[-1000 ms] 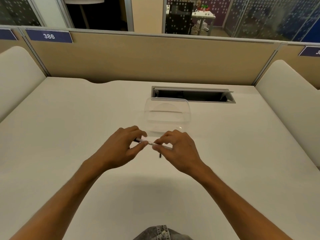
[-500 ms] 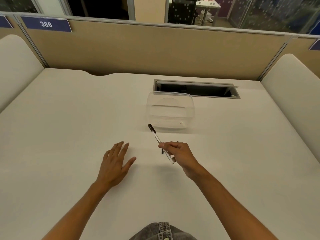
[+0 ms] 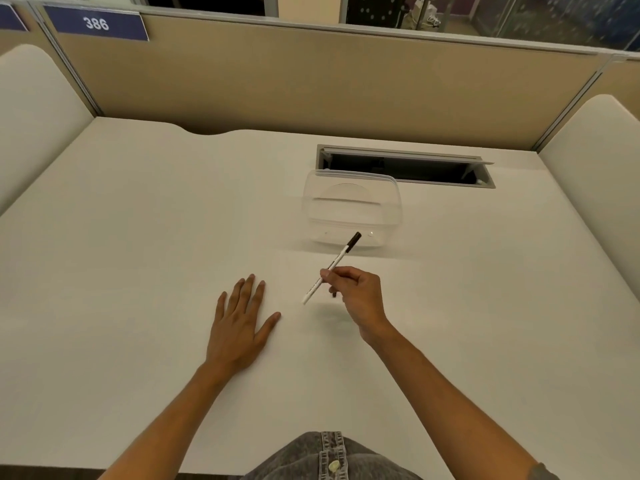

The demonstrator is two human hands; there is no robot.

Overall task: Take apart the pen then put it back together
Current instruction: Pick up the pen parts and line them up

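At centre frame the right hand [image 3: 356, 296] pinched the pen [image 3: 332, 268] above the tabletop [image 3: 138, 237], dark cap toward the clear container [image 3: 351, 209]; the left hand [image 3: 239, 320] lay flat, released. The pen looked assembled; setting it down seemed next

Bare desk [image 3: 138, 237] all round; clear container [image 3: 351, 209] ahead.

Matt, smooth off-white worktop [image 3: 138, 237] under the fingers [image 3: 325, 273]. Pen [image 3: 332, 268] between them looks like smooth white plastic with a dark cap. Just beyond the fingers, a clear glossy plastic tub [image 3: 351, 209]; farther back, a brushed-metal hatch [image 3: 405, 154] and cloth-faced divider [image 3: 311, 81].
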